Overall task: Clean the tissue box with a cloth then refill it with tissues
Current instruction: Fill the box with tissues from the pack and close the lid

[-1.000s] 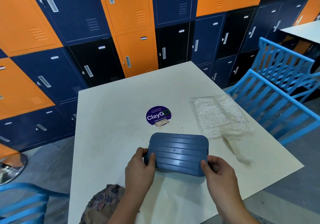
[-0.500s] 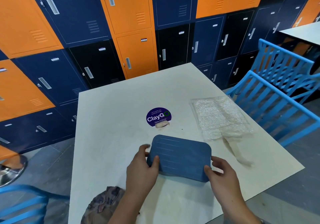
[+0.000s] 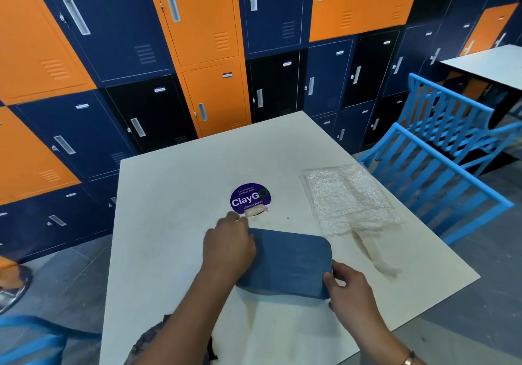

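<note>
Box (image 3: 288, 263) lies just on the near side of the sticker (image 3: 250, 198) on the surface (image 3: 169, 195). Since a second ago it has tipped flatter and its ribs no longer read, while the left hand (image 3: 228, 247) has slid from the near-left corner to the far-left one. I judge it is being turned for handling, with wiping not yet begun, since neither hand holds the cloth (image 3: 152, 342). The left hand curls over the box's left end and grips it, and the right hand (image 3: 348, 288) pinches the near-right corner, thumb on top.

bright even light, soft shadows, motion blur, curved edges.
</note>
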